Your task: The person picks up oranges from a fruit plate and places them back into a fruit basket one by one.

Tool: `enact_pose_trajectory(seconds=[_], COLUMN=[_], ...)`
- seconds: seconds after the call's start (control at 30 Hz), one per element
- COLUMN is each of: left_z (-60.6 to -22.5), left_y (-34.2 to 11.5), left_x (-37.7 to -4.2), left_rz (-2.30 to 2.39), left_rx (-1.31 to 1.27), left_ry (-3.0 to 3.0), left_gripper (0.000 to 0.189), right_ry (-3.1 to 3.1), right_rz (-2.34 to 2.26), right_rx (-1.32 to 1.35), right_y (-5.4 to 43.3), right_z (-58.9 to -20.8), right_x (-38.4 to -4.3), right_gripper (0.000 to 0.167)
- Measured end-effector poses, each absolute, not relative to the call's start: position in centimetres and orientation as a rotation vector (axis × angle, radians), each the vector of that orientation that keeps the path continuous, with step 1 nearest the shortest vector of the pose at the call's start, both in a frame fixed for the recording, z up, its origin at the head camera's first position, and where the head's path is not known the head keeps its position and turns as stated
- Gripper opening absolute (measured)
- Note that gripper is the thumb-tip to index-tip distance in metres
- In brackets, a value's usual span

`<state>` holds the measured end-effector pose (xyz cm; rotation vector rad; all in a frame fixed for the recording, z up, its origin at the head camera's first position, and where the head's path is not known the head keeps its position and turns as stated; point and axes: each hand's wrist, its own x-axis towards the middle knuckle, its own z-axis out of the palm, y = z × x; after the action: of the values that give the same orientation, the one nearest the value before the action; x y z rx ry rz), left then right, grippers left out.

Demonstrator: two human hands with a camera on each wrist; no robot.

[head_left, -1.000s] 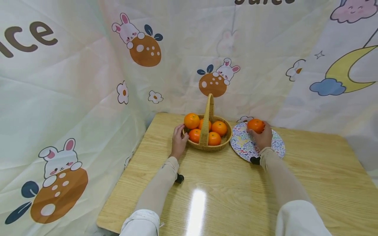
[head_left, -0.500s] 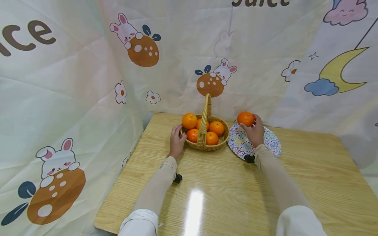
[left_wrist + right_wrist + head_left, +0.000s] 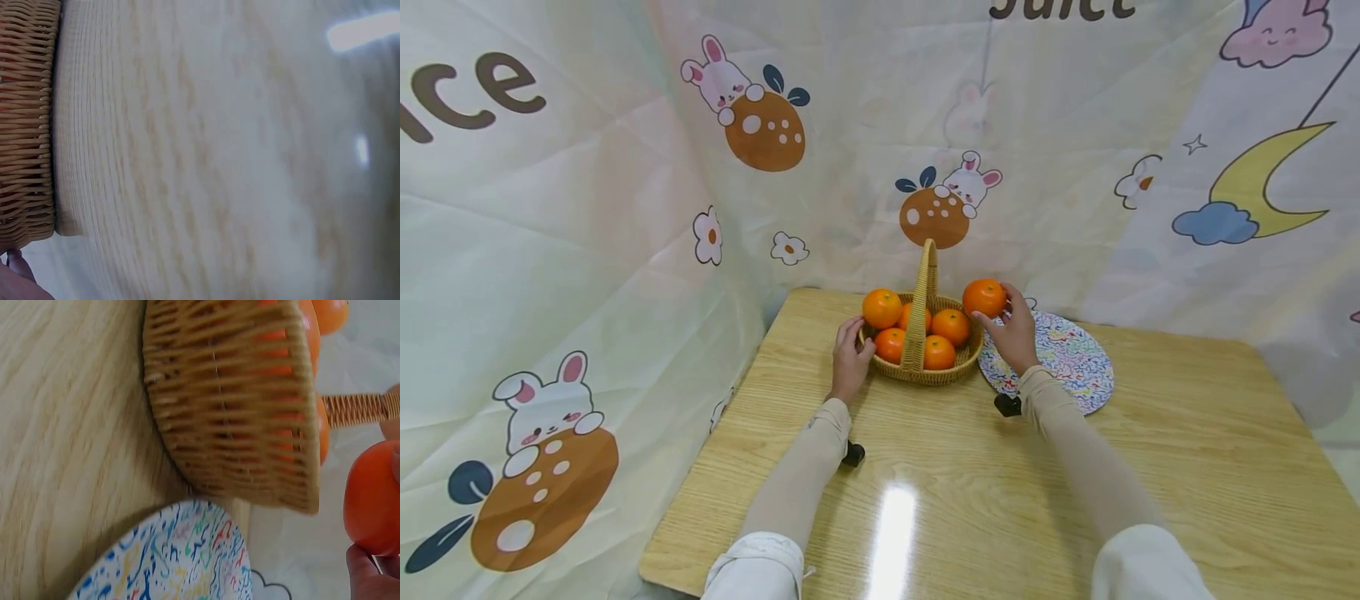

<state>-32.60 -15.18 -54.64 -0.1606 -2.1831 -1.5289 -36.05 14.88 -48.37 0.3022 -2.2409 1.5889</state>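
Note:
A mandarin orange (image 3: 983,297), flattened and bright, is held in the fingertips of my right hand (image 3: 1017,337). It hangs just above the right end of a woven basket (image 3: 928,378); in the right wrist view the held mandarin orange (image 3: 373,503) stands apart from the rim. Several more oranges (image 3: 951,327) lie in the basket on both sides of its tall handle (image 3: 917,317). At the basket's left end, my left hand (image 3: 850,367) grips the rim between thumb and fingers. Only part of that hand (image 3: 22,281) shows in the left wrist view.
A round plate (image 3: 1071,358) with multicoloured squiggles lies right of the basket, partly under my right hand. The wooden table (image 3: 955,483) reaches back to a printed cloth (image 3: 842,167) hanging behind and at the left.
My right hand has carried the mandarin orange from over the plate leftward to the basket's right end. My left hand has stayed at the basket's rim.

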Motion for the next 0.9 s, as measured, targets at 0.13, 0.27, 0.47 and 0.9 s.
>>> enact_pose_trajectory(seconds=[0.13,0.27,0.47,0.9], left_z=[-54.4,-54.3,-54.3,-54.3], left_y=[-15.1,-15.1,-15.2,-15.3], left_x=[-32.4,-32.3,-32.3,-32.4], left_rz=[-1.53,-1.519,-1.522,-1.534], left_rx=[-0.167,-0.17,-0.156,-0.125], left_ry=[-2.183,-2.185,-2.193,-2.207], left_gripper=[0.044,0.044,0.044,0.046], right_ry=[-2.252,-2.264,-2.305,-2.365], right_rz=[1.617,1.645,1.647,1.749], right_rx=[0.33,0.372,0.422,0.522], right_y=[13.6,12.5,11.1,8.7], right_z=[-48.2,-48.1,-48.0,-48.6], right_x=[-35.7,-35.5,-35.2,-35.0], right_gripper=[0.069,0.071,0.074,0.077])
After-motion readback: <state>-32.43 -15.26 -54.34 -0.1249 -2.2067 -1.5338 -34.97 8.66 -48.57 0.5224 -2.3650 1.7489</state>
